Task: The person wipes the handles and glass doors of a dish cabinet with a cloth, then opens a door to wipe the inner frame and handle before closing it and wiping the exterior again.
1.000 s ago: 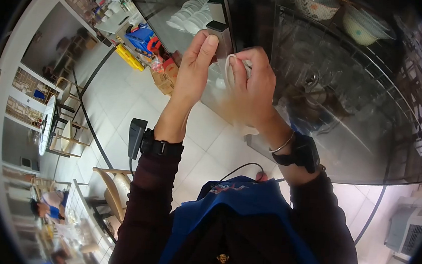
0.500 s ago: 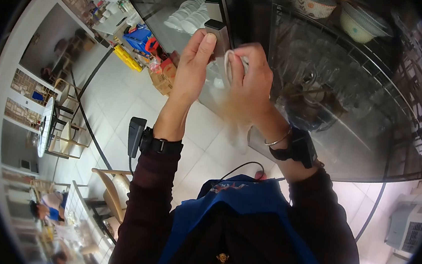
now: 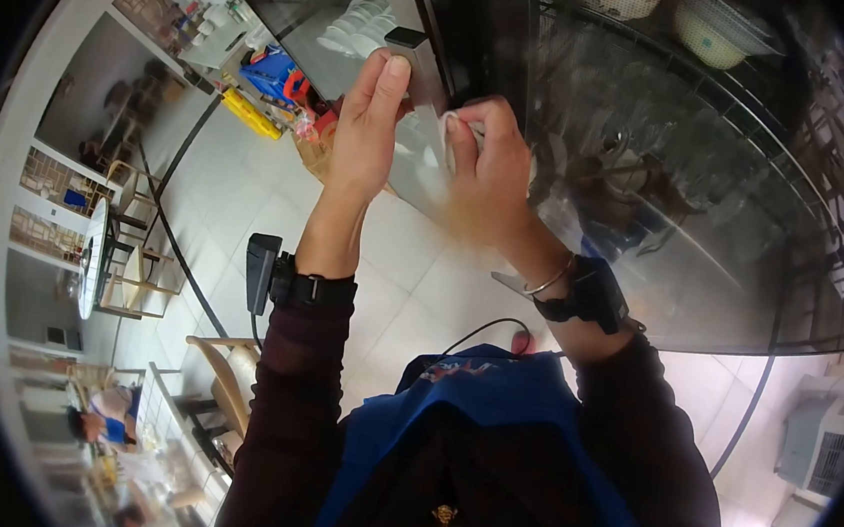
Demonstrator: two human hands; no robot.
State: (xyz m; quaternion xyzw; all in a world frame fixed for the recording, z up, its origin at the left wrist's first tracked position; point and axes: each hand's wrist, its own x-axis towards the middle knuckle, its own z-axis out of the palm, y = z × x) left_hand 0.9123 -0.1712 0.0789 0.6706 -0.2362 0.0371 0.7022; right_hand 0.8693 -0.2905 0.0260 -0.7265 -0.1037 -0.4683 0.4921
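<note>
My left hand (image 3: 366,128) is closed around a metal door handle (image 3: 422,71) with a black end cap, its thumb lying on the handle near the cap. The handle belongs to a glass-fronted cabinet. Just to the right, my right hand (image 3: 494,164) pinches a whitish cloth (image 3: 448,135) between thumb and fingers, close against the handle's lower part. Most of the cloth is hidden by the hand, and its lower part is blurred. A second black-capped handle (image 3: 404,6) stands just beyond the first.
Behind the glass are stacked white dishes (image 3: 357,29), patterned bowls (image 3: 713,33) and glassware on a wire rack (image 3: 756,122). On the floor beyond lie a yellow object (image 3: 250,114) and a blue crate (image 3: 270,75). A wooden chair (image 3: 221,376) and a person (image 3: 111,407) at a table are at left.
The view has shifted a little, so handle and left hand appear further left. My right hand with the cloth has moved slightly down along the handle. The left hand keeps its grip.
</note>
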